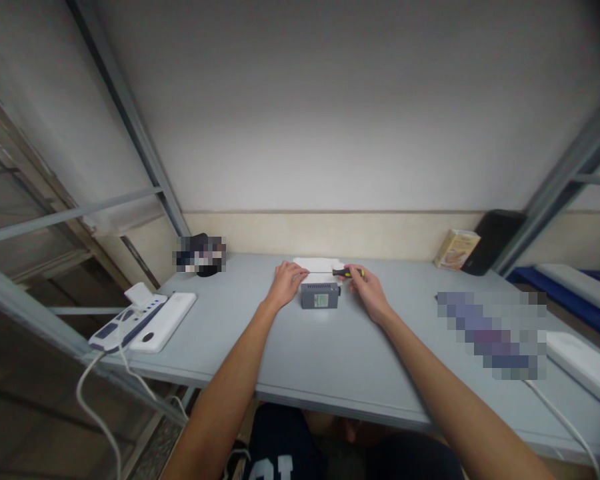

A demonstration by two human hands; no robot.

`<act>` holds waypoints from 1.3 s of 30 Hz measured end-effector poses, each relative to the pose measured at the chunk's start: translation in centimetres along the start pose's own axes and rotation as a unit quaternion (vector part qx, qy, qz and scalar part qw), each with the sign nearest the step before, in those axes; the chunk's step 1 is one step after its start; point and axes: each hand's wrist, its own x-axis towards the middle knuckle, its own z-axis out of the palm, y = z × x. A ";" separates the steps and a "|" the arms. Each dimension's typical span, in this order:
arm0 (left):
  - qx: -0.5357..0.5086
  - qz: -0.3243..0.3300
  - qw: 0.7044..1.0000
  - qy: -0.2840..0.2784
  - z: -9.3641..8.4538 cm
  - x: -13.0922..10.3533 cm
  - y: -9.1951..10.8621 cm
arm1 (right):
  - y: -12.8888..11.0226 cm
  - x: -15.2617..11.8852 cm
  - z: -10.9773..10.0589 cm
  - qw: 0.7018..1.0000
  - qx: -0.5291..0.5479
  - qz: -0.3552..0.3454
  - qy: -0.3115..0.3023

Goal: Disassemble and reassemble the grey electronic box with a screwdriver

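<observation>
A screwdriver [341,272] with a black and yellow handle lies level across the space between my two hands. My right hand [367,288] is closed around its handle. The thumb and fingers of my left hand [286,280] are pinched together at the tip of its thin shaft; anything smaller between them is too small to make out. Just below the shaft, on the desk, stands a dark grey box [321,297] with a row of vent slots and a pale label. Behind the screwdriver lies something white and flat [316,263], partly hidden by my hands.
A grey desk [345,353] runs along the wall. On its left are a white power strip [130,323] and a white case [165,323]. A yellow carton [457,249] and a black panel [495,241] stand at back right. Two blurred-out objects and trailing cables flank the work area.
</observation>
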 end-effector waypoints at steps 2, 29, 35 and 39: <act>-0.001 0.005 1.000 -0.003 0.0 0.0 0.0 | -0.1 0.0 0.0 1.000 -0.001 0.000 -0.001; -0.153 -0.014 0.988 0.033 -1.4 0.6 2.8 | -4.4 0.6 -2.2 0.951 -0.005 -0.179 0.250; -0.151 0.068 0.986 0.011 -1.9 0.3 5.1 | -5.3 0.8 -3.9 0.936 0.020 -0.181 0.300; -0.137 0.092 0.986 0.007 -2.2 0.1 5.8 | -5.6 0.4 -3.5 0.948 0.000 -0.179 0.263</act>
